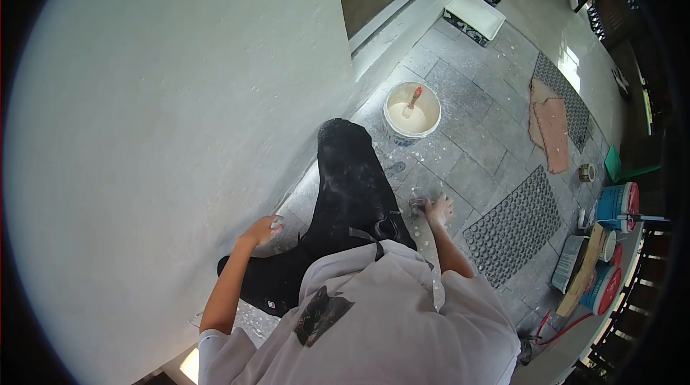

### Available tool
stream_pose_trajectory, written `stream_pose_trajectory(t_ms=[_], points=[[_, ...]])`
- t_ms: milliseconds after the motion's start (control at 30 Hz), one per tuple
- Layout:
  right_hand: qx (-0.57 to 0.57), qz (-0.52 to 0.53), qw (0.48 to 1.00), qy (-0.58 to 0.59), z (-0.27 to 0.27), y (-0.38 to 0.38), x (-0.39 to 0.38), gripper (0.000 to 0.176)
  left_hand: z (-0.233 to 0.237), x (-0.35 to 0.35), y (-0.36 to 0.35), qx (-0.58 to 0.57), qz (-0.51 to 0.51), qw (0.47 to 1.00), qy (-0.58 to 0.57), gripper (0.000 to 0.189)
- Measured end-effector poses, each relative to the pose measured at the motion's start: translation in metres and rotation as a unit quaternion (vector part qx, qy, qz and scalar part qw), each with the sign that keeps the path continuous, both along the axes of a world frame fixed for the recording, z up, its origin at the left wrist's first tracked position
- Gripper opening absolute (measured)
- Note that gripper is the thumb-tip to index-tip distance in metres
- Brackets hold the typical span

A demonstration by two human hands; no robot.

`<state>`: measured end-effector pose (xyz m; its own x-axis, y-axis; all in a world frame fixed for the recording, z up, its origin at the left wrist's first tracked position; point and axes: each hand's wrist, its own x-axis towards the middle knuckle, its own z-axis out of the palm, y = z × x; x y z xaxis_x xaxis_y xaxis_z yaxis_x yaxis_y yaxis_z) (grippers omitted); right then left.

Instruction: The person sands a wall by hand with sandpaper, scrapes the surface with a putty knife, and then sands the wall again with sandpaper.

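My left hand (264, 230) is beside my bent leg, close to the pale wall (180, 112). Its fingers are curled, with white at the fingertips; whatever they hold, if anything, is too small to name. On my other side, my right hand (439, 209) is low over the tiled floor, its whitened fingers apart and nothing in them. A small dark thing lies beside it, too unclear to name. Ahead of my knee stands a white bucket (392, 125) of pale paint. A brush (413, 99) with a red handle rests inside it.
A paint tray (476, 15) sits by the doorway at the top. Rubber mats (514, 227) and pinkish cloths (552, 133) lie on the speckled floor (460, 115). Along the right edge are a small can (587, 173), blue buckets (611, 207), a wooden board (581, 270) and a green dustpan (612, 163).
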<state>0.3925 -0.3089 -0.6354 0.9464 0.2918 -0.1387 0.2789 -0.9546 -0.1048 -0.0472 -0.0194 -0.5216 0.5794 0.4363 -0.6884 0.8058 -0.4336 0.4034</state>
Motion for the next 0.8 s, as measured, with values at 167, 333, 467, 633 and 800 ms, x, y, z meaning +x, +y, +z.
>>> stream_pose_trajectory(t_ms=[167,333,467,633,800], points=[[0.402,0.197,0.891,0.073,0.063,0.121,0.02,0.033,0.012,0.012,-0.026,-0.024,0.128,0.989,-0.068,0.046],[0.282,0.736,0.597,0.15,0.166,0.219,-0.043,0.039,0.002,0.033,-0.043,-0.037,0.146,0.981,-0.121,0.041],[0.071,0.599,0.786,0.138,0.148,0.314,-0.008,0.042,-0.022,0.014,-0.051,0.015,0.104,0.986,-0.128,0.038],[0.332,0.598,0.716,0.141,0.153,0.27,-0.019,0.043,0.005,-0.001,-0.064,-0.016,0.198,0.968,-0.155,0.035],[0.15,0.426,0.88,0.145,0.128,0.217,0.034,0.041,-0.003,-0.022,-0.074,-0.043,0.202,0.967,-0.149,0.035]])
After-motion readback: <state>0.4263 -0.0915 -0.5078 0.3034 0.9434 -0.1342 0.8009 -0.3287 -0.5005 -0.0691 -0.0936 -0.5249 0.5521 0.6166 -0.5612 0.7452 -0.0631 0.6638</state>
